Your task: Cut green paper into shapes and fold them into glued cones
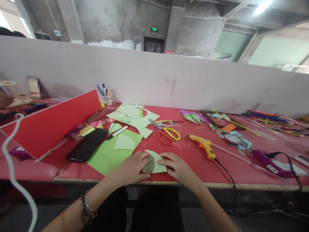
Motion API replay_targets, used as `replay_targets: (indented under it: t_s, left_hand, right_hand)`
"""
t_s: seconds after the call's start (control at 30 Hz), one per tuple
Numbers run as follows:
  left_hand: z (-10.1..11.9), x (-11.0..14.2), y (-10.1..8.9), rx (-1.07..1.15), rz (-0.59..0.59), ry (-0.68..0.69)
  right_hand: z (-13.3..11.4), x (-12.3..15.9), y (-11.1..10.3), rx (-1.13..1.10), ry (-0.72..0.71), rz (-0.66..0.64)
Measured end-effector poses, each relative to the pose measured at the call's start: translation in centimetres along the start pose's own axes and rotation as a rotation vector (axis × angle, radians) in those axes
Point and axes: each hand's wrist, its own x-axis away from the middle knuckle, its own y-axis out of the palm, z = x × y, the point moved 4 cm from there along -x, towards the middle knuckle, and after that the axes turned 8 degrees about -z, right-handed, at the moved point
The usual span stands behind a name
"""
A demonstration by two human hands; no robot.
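Observation:
A small pale green paper piece point(154, 165) with a curved top edge lies between my hands near the table's front edge. My left hand point(135, 166) grips its left side, the thumb low and the fingers bent over the top. On the other side, the fingers of my right hand point(178, 166) press and hold the right edge. To the left, a similar pale paper piece point(124, 142) rests on a bright green sheet point(106, 161). Above my hands are scissors point(166, 131) with orange and yellow handles, lying beside a cut pale green sheet point(151, 116).
A yellow glue gun point(202, 145) lies to the right, its black cord running over the front edge. A black phone point(88, 146) and a white marker point(117, 132) are at the left, near a standing red board point(55, 122). A pen cup point(107, 99) stands against the grey partition point(140, 77).

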Motion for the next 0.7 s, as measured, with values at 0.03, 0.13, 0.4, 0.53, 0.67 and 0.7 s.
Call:
replay_targets:
  t_s: [0.03, 0.13, 0.4, 0.53, 0.67, 0.7]
  left_hand:
    - [0.1, -0.2, 0.3, 0.0, 0.0, -0.005]
    - [0.1, -0.4, 0.6, -0.022, 0.002, -0.033]
    - [-0.3, 0.0, 0.4, -0.026, 0.034, -0.049]
    - [-0.8, 0.2, 0.6, 0.069, 0.076, -0.044]
    - [-1.2, 0.1, 0.7, 0.14, 0.113, -0.016]
    - [-1.3, 0.1, 0.7, 0.159, 0.109, -0.011]
  right_hand:
    - [-0.2, 0.1, 0.0, -0.004, -0.018, 0.001]
    - [-0.4, 0.0, -0.1, -0.077, -0.053, 0.008]
    - [-0.7, -1.4, -1.2, -0.183, 0.031, -0.058]
    - [-0.9, -2.0, -0.8, -0.148, 0.067, -0.023]
    - [-0.7, -2.2, -0.1, -0.15, 0.14, 0.038]
    - [-0.6, -2.2, 0.0, -0.161, 0.159, 0.049]
